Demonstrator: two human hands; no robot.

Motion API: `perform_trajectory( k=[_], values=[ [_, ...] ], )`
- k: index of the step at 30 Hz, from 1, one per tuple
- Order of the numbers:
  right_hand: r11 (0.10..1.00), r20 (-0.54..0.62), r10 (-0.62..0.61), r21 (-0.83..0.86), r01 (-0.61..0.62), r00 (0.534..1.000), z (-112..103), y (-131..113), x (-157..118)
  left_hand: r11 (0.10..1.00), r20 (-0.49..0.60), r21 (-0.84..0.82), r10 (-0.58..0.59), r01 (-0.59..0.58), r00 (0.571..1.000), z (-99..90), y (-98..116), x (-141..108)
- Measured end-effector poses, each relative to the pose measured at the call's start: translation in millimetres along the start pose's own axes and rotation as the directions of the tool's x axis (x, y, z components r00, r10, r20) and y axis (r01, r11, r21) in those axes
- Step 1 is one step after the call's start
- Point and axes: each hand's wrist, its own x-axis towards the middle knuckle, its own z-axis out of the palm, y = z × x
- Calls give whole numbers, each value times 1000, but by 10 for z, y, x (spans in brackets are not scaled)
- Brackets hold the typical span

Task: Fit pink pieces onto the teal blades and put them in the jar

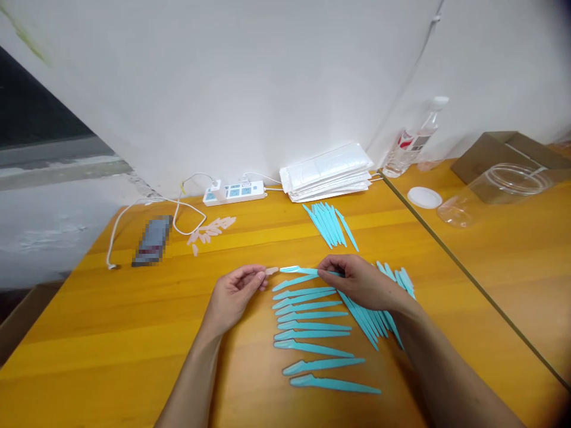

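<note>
Left hand [235, 294] — well inside table edge [71, 286]

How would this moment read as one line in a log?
left hand: holds pink piece | right hand: holds blue razor | razor head: faces pink piece | table: more blue razors, loose pink pieces

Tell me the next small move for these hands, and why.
Perhaps ease the pink piece against the facing end of the blue tool: the left hand pinches the piece, the right hand holds the tool, with piece and tool lined up nearly end to end.
</note>
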Motion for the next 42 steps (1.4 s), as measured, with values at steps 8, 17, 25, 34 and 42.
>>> perform_trajectory(
  k=[8, 17, 25, 34, 42],
  values=[
    [999, 48, 13, 46, -15, 999, 37, 12, -9, 999, 21, 34, 41, -42, 999, 36, 26, -50],
    [996, 49, -8, 87, 4, 999, 144, -56, -48, 999, 69, -20, 30, -28, 997, 266, 15, -86],
    [882, -509, 253, -228, -412, 823, 3, 331, -690, 993, -210, 26, 117, -114, 971, -114, -65, 49],
    [753, -485, 305, -404, -519, 820, 79, 527, -970, 981, -260, 182, 119, -72, 958, -345, -113, 110],
    [728, -523, 143, -520, -447, 840, -431, 327, 78, 592, -448, 794, 413, 139, 793, -1059, -120, 491]
  ],
)
